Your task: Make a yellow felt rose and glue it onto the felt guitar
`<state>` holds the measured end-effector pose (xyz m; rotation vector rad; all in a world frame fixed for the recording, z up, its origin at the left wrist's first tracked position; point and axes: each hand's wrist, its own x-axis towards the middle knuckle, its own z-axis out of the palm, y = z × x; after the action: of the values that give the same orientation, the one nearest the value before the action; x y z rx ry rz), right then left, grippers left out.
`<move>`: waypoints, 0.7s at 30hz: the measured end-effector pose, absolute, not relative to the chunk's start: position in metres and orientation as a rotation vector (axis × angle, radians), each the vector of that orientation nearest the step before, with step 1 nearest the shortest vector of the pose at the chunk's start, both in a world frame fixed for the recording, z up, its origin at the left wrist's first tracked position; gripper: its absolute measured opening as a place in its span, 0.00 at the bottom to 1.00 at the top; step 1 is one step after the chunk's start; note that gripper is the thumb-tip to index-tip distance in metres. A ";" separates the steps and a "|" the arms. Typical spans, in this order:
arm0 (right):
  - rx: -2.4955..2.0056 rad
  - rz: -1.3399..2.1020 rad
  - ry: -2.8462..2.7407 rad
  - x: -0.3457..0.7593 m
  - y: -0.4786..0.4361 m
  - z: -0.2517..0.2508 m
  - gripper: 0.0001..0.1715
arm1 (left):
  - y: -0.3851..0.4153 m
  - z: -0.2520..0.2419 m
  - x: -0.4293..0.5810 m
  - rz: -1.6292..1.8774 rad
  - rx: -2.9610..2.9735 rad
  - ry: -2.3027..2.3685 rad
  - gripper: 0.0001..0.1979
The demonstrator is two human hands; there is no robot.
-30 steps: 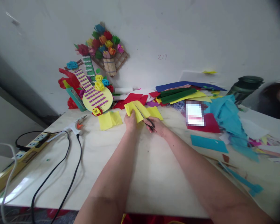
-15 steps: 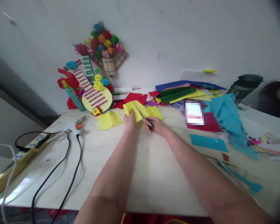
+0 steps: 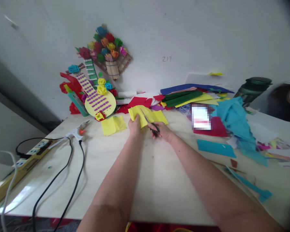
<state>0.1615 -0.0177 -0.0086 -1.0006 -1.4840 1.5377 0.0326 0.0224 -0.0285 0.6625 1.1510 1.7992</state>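
Observation:
Between thumb and fingers, my left hand (image 3: 134, 125) pinches a folded yellow paper (image 3: 138, 113) near the middle of the table. My right hand (image 3: 160, 130) is closed around the dark handles of a pair of scissors (image 3: 154, 128). The blades point up and left, lying against the yellow paper. Behind the scissors, more yellow paper (image 3: 161, 116) reaches to the right. A separate creased yellow piece (image 3: 114, 125) lies flat on the table, left of my left hand.
A glue gun (image 3: 77, 132) with black cable and a power strip (image 3: 26, 158) are at left. Paper-flower crafts (image 3: 100, 104) and a glue bottle (image 3: 76, 101) stand behind. Coloured sheets (image 3: 183, 96), blue crepe paper (image 3: 236, 119) and a dark bottle (image 3: 253, 90) are at right.
The scissors' handles have spread slightly apart in my right hand, and the blades have shifted a little on the yellow paper. My left hand keeps its hold.

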 end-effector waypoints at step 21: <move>-1.106 1.069 -1.722 0.166 -0.015 -0.015 0.44 | 0.026 -0.026 0.022 1.897 0.669 1.189 0.13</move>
<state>0.1659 -0.0155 -0.0146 -1.1064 -1.7216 1.0688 0.0218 0.0259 -0.0258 0.6693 1.1892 1.8966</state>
